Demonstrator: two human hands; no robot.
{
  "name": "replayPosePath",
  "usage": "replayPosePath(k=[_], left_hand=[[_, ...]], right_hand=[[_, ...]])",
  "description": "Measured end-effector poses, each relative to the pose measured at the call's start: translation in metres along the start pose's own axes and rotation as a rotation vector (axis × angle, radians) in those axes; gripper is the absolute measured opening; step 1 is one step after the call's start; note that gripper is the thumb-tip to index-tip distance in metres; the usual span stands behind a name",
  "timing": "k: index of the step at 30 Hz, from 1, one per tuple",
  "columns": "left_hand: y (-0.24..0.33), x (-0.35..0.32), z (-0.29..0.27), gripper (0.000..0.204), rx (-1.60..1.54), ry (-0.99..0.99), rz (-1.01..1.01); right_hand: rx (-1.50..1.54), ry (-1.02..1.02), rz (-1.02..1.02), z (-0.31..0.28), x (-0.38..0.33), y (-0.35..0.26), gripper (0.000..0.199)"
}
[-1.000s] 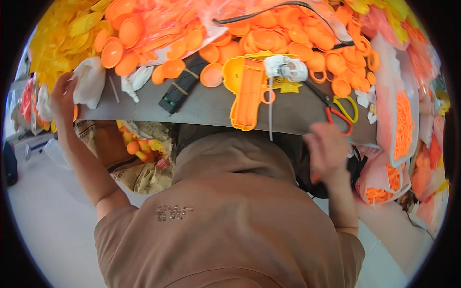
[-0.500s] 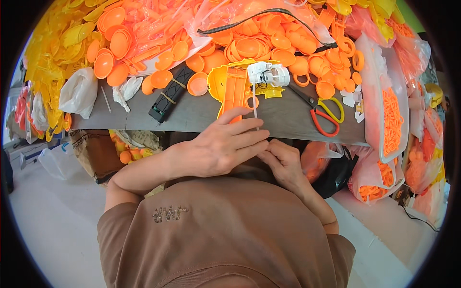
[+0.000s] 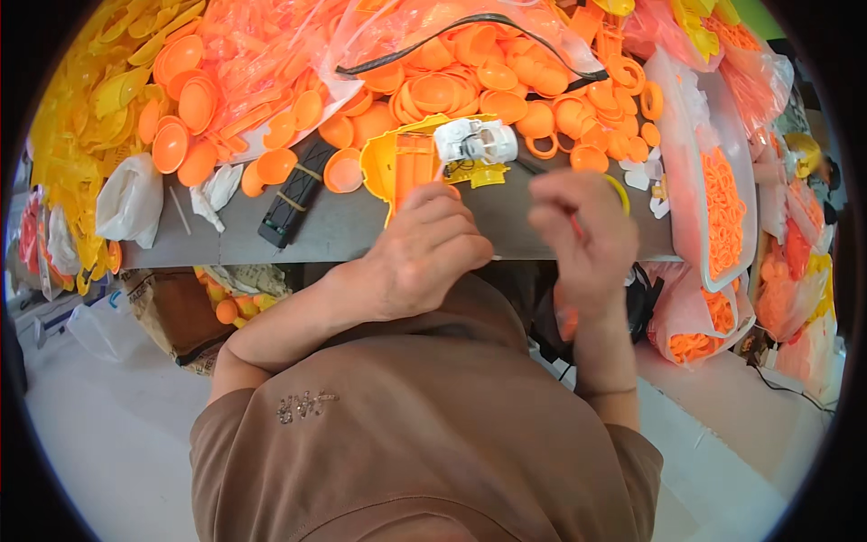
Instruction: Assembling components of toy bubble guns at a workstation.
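My left hand (image 3: 432, 242) is closed at the front edge of the table, its fingers curled round a thin white tube (image 3: 440, 172) that is mostly hidden. Just beyond it lies a yellow plastic shell (image 3: 379, 167) with an orange handle-shaped piece (image 3: 414, 161) in it. A white mechanism with dark wires (image 3: 476, 142) rests on the shell's right part. My right hand (image 3: 591, 230), smeared by motion, is over the scissors, whose yellow handle loop (image 3: 619, 191) shows behind it. A bit of red shows at its fingers; whether they grip it is unclear.
A black bar with a rubber band (image 3: 296, 194) lies left of the shell. Orange cups (image 3: 438, 95) pile up along the back, yellow parts (image 3: 90, 135) at the left. At the right stands a clear bin (image 3: 682, 217) of orange rings. A white bag (image 3: 131, 199) sits on the left.
My right hand has left my left hand and moved right and up to the scissors. My left fingers have curled in more tightly. The whole view has shifted slightly.
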State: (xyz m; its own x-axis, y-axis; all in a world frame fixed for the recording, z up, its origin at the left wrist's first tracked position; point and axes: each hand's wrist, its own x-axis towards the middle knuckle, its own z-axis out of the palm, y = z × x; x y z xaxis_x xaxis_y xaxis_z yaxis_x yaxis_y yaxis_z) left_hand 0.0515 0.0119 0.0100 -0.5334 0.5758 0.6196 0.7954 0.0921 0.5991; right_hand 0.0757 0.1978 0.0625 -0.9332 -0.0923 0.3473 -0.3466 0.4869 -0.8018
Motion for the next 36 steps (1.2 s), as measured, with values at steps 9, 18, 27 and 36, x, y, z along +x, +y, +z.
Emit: replayPosePath(k=[9,18,27,36], left_hand=[[0.001,-0.022,0.002,0.052,0.622,-0.490,0.206],[0.007,-0.018,0.002,0.037,0.330,-0.352,0.014],[0.013,0.025,-0.020,0.011,-0.115,0.091,-0.250],[0.014,0.062,-0.010,0.007,-0.312,0.129,-0.472]], right_hand=[[-0.562,-0.531,-0.592,0.130,0.071,-0.005,0.015],[-0.502,-0.517,-0.569,0.124,0.075,-0.015,0.004],[0.857,-0.124,0.278,-0.009,0.042,0.017,0.009],[1.399,0.033,0.290,0.004,0.001,0.040,0.043]])
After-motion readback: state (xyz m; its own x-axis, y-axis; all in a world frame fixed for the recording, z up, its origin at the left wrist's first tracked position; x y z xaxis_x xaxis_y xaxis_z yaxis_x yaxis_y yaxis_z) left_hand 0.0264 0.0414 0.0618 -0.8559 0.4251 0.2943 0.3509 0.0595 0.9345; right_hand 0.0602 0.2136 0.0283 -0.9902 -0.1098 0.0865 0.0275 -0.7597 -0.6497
